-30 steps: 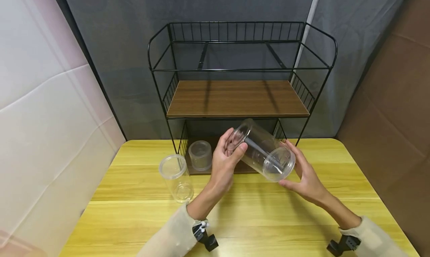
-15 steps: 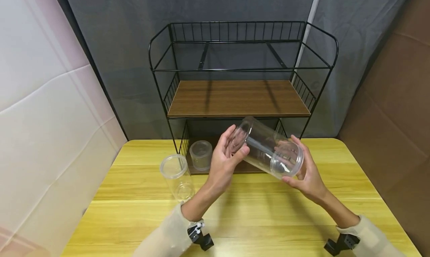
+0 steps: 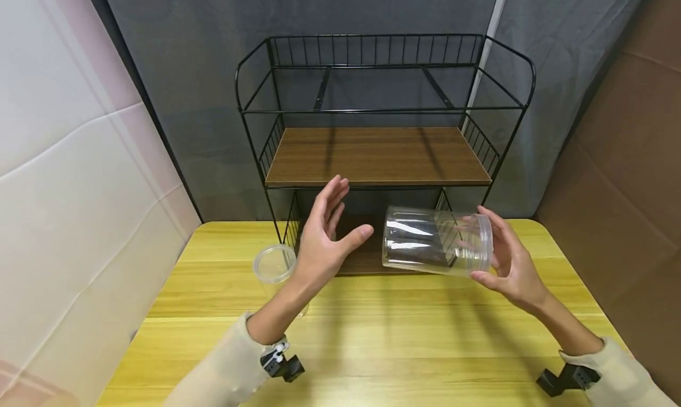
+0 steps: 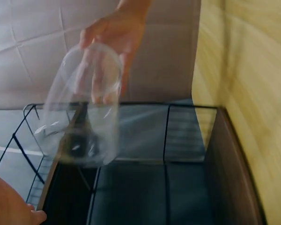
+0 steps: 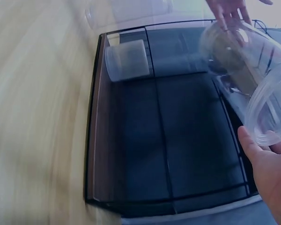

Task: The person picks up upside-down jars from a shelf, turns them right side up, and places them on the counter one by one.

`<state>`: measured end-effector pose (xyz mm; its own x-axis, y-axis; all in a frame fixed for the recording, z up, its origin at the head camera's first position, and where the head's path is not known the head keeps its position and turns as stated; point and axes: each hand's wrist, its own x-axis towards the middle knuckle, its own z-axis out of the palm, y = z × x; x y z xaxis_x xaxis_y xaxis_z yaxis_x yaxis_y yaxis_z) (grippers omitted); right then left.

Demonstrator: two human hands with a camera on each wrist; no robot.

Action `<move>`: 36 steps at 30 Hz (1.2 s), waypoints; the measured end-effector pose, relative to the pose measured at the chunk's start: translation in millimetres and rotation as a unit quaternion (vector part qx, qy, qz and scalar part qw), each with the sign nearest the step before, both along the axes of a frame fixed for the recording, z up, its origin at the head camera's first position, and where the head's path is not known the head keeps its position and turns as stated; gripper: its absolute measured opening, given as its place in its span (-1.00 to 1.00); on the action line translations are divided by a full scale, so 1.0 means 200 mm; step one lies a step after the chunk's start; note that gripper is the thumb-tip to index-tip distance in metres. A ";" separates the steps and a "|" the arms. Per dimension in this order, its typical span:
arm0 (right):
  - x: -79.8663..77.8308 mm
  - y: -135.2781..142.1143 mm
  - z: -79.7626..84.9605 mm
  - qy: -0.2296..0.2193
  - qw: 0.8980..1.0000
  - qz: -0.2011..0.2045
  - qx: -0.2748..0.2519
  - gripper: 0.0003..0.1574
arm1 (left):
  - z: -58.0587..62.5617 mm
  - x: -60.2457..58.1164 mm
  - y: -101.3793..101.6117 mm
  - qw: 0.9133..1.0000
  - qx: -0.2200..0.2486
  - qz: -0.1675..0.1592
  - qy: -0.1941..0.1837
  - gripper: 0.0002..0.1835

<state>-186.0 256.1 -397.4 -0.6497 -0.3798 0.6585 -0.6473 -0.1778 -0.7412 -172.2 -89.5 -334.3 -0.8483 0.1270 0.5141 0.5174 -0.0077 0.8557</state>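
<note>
A large clear plastic jar [image 3: 420, 241] lies on its side in the air before the rack's lower level. My right hand [image 3: 513, 271] grips it by the ringed end, thumb below and fingers behind. To its left, my left hand [image 3: 324, 241] is raised with fingers extended and thumb apart, touching nothing. Partly behind the left forearm, a tall clear jar [image 3: 273, 264] stands on the table. A smaller clear jar [image 5: 127, 61] on the lower shelf shows in the right wrist view; the left hand mostly hides it in the head view.
A black wire rack [image 3: 380, 110] stands at the back of the yellow wooden table [image 3: 404, 348]. Its middle level has a brown board [image 3: 378, 155], and a darker lower shelf [image 3: 359, 259] sits beneath. A white wall rises at left, a brown one at right.
The left hand has let go of the large jar and moved left, its fingers straightening. Held by the right hand, the jar has shifted right and swung nearly level.
</note>
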 end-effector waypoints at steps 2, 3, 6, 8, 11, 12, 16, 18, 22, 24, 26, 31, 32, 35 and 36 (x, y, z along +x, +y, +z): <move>0.00 0.02 0.01 0.000 1.000 -0.012 0.018 0.35 | 0.02 0.00 -0.04 1.000 -0.012 0.014 0.015 0.27; 0.00 0.03 0.02 0.002 0.999 -0.020 0.029 0.36 | 0.03 -0.01 -0.05 0.999 -0.018 0.021 0.021 0.27; -0.01 0.06 0.03 0.000 0.997 -0.042 0.065 0.38 | 0.05 -0.01 -0.11 0.998 -0.037 0.042 0.036 0.25; -0.01 0.07 0.04 0.006 0.994 -0.055 0.092 0.38 | 0.07 -0.02 -0.14 0.997 -0.047 0.051 0.042 0.23; -0.02 0.09 0.05 0.026 0.987 -0.079 0.137 0.40 | 0.09 -0.02 -0.20 0.995 -0.060 0.066 0.050 0.19; -0.02 0.09 0.06 0.036 0.985 -0.085 0.149 0.40 | 0.10 -0.02 -0.21 0.994 -0.062 0.071 0.054 0.16; -0.02 0.12 0.07 0.055 0.972 -0.116 0.198 0.42 | 0.12 -0.02 -0.29 0.990 -0.073 0.093 0.075 0.06; -0.02 0.14 0.07 0.058 0.967 -0.125 0.216 0.42 | 0.13 -0.03 -0.32 0.988 -0.076 0.103 0.087 0.05; -0.03 0.17 0.08 0.071 0.959 -0.129 0.242 0.39 | 0.13 -0.03 -0.37 0.981 -0.077 0.131 0.122 0.05; -0.03 0.18 0.09 0.089 0.952 -0.136 0.257 0.39 | 0.13 -0.03 -0.39 0.977 -0.068 0.147 0.140 0.03; -0.03 0.19 0.09 0.115 0.942 -0.149 0.276 0.37 | 0.13 -0.03 -0.41 0.972 -0.059 0.165 0.158 0.02; -0.04 0.22 0.08 0.161 0.922 -0.165 0.311 0.33 | 0.13 -0.06 -0.45 0.963 -0.027 0.202 0.176 0.05; -0.04 0.23 0.07 0.165 0.919 -0.166 0.317 0.31 | 0.13 -0.06 -0.46 0.962 -0.024 0.207 0.175 0.06; -0.04 0.26 0.05 0.173 0.907 -0.179 0.340 0.30 | 0.14 -0.08 -0.49 0.964 -0.022 0.210 0.165 0.09; -0.04 0.27 0.05 0.174 0.903 -0.182 0.347 0.29 | 0.14 -0.09 -0.50 0.965 -0.024 0.207 0.158 0.08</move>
<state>-194.1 309.7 -387.6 -0.6151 -0.5819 0.5320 -0.7839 0.5239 -0.3332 -189.6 -190.2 -305.5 -0.6331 -0.1594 0.7575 0.7026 0.2923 0.6488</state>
